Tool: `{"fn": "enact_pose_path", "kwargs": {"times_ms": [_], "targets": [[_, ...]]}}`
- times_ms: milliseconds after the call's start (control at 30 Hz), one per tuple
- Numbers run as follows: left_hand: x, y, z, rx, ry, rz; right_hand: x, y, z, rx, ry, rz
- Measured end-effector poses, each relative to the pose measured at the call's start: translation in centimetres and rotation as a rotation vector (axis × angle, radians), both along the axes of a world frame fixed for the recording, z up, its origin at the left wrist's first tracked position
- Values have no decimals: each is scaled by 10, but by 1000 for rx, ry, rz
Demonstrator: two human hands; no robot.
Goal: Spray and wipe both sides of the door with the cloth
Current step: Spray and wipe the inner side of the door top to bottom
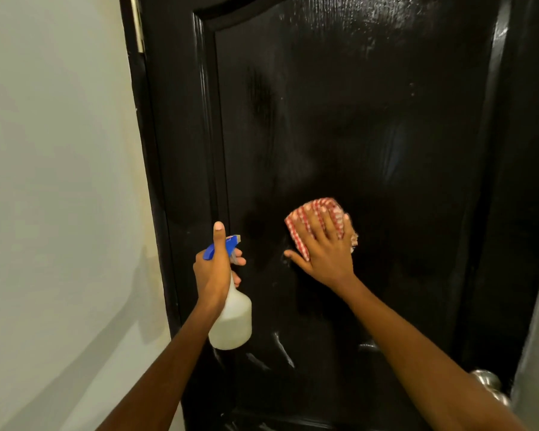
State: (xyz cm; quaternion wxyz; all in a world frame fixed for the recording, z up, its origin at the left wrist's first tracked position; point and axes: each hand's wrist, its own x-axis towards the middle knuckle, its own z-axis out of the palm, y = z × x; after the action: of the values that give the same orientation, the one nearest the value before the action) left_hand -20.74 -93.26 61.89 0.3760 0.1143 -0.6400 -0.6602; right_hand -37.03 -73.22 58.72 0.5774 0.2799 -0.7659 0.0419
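Pressing flat with fingers spread, the right hand (322,244) holds a red-and-white checked cloth (318,219) against the middle of the glossy black door (386,126). The left hand (213,269) is wrapped around the neck of a white spray bottle (232,318), thumb raised over its blue trigger head (223,245), near the door's left edge. A metal knob (487,381) sits at the door's lower right edge.

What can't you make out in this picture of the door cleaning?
- Door: its other side faces away from the head camera; its top and bottom are cut off.
- Cloth: mostly covered by the right hand.
- Spray bottle: trigger hidden by the left hand.
- Doorknob: partly behind the right forearm.
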Motion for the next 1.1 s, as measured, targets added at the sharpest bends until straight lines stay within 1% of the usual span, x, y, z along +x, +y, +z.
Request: {"fn": "enact_pose_path", "kwargs": {"times_ms": [100, 233, 267, 367, 400, 467, 533, 667, 733, 800, 867, 933, 1000, 1100], "targets": [[-2, -5, -4, 9, -20, -20, -4, -5, -51, 207, -15, 64], [-1, -11, -8, 0, -60, -16, -7, -7, -114, 636, -4, 64], [0, -12, -9, -2, -63, -15, -7, -7, -122, 710, -1, 63], [5, -21, -14, -9, -85, -13, -6, -9, -127, 787, -47, 39], [7, -26, -17, -5, -91, -17, -4, -11, -124, 782, -53, 27], [8, -32, -20, 2, -100, -23, 0, -12, -110, 687, -42, 6], [8, -40, -21, 20, -90, -44, 4, -15, -87, 516, -25, -20], [5, -57, -15, 42, -49, -51, 9, -37, -14, 149, -45, -28], [1, -62, -11, 40, -25, -52, 13, -52, 14, 17, -68, -62], [-1, -64, -8, 35, -4, -57, 13, -66, 21, -62, -80, -79], [-3, -69, -4, 31, 13, -61, 12, -80, 14, -79, -81, -78], [-3, -74, -1, 19, 17, -67, 9, -89, -2, -20, -58, -47], [-2, -80, -3, 26, 16, -61, 6, -97, -24, 89, -26, 13], [5, -91, -14, 53, -6, -51, 2, -105, -66, 308, 2, 64]]}}
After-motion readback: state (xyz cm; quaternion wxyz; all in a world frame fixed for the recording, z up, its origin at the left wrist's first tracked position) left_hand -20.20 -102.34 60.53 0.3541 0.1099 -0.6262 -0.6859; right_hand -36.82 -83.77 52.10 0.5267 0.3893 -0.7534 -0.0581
